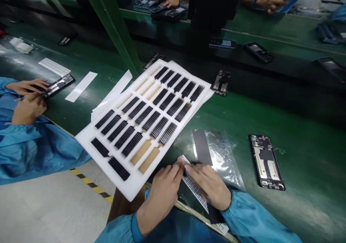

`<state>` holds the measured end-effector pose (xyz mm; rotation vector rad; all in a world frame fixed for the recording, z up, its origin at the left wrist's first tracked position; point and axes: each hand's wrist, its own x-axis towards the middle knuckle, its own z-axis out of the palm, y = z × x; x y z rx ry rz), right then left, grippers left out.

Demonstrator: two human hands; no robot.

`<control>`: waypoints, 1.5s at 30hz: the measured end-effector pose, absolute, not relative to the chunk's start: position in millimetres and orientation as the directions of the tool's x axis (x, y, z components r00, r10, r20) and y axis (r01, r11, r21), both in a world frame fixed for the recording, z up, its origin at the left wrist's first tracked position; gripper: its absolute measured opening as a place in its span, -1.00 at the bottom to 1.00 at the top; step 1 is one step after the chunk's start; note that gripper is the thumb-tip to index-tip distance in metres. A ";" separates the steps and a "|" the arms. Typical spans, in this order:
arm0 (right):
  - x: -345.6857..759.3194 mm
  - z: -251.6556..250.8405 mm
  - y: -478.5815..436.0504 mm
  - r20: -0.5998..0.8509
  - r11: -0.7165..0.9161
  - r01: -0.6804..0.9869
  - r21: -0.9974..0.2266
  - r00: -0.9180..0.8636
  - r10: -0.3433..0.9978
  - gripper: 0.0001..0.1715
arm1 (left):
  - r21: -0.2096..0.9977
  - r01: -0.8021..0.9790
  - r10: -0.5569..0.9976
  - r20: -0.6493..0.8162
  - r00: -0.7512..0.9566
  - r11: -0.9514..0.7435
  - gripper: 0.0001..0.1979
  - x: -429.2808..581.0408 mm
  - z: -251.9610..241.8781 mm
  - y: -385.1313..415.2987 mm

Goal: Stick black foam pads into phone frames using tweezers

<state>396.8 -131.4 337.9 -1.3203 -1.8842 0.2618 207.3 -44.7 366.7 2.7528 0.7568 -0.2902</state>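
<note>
White rectangular sheet with dark dots (195, 190) at green bench (305, 142) edge

Left hand (163, 192) and right hand (209, 185): fingers narrowed, tips meeting at the sheet's upper end; whether they grip it cannot be told. Adjacent: clear plastic bag (233, 169); white foam tray (128, 190) holding black strips (119, 168). Farther right: open black phone assembly (267, 154).

Green worktop (305, 138), glossy. To my right, an opened phone body (267, 163), flat. Left of it, a clear plastic bag (231, 163), dark strip (202, 147) showing. White foam tray (129, 189), one corner past my near edge. Dotted sheet (195, 192) straddles that edge. Farther left, a white strip (81, 87).
</note>
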 end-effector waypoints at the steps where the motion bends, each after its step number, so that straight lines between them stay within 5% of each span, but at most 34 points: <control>1: 403.2 342.4 -136.1 0.515 0.479 0.712 -0.514 -0.191 0.835 -0.38 | 0.211 0.522 0.469 -0.256 0.845 -0.826 -0.22 207.2 366.8 -44.5; 4: 436.8 360.7 -150.7 0.523 0.380 0.761 -0.525 -0.063 0.850 -0.36 | 0.216 0.507 0.454 -0.252 0.854 -0.834 -0.19 206.4 367.1 -43.8; 7: 463.9 370.6 -153.5 0.407 0.071 0.689 -0.721 0.338 0.848 -0.48 | 0.195 0.510 0.456 -0.265 0.850 -0.838 -0.16 206.7 369.1 -43.9; 9: 462.5 366.1 -145.7 0.315 0.038 0.564 -0.825 0.403 0.859 -0.63 | 0.179 0.517 0.464 -0.267 0.845 -0.837 -0.15 207.8 371.0 -44.4; 17: 418.9 333.7 -118.8 0.221 0.124 0.367 -0.922 0.238 0.946 -0.73 | 0.106 0.506 0.461 -0.288 0.839 -0.856 -0.17 208.8 370.0 -46.9; 45: 426.6 347.4 -117.5 0.135 0.092 0.377 -0.922 0.088 0.987 -0.62 | 0.149 0.478 0.416 -0.316 0.853 -0.866 -0.19 206.8 370.7 -45.2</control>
